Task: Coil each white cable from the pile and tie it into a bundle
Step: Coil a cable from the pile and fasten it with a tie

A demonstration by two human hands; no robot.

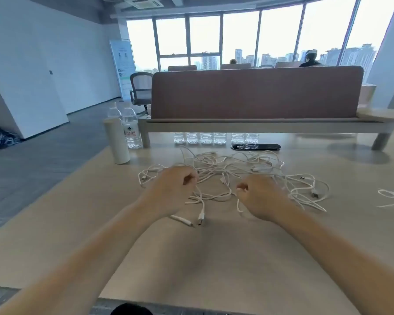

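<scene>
Curled fingers (189, 173) of the left hand (173, 187) pinch a white cable (200, 217). The right hand (259, 196) grips a loop, seemingly the same one, likely teasing it from the pile (237, 163) tangled just beyond on the desk (214, 258).

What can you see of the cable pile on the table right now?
The cable pile is a loose, flat tangle of thin white cords, plastic-looking, with small plugs on the free ends. It lies on the pale table, before a row of water bottles. Nothing in it is coiled. The left hand grips a strand at its near edge; the right hand pinches another.
</scene>
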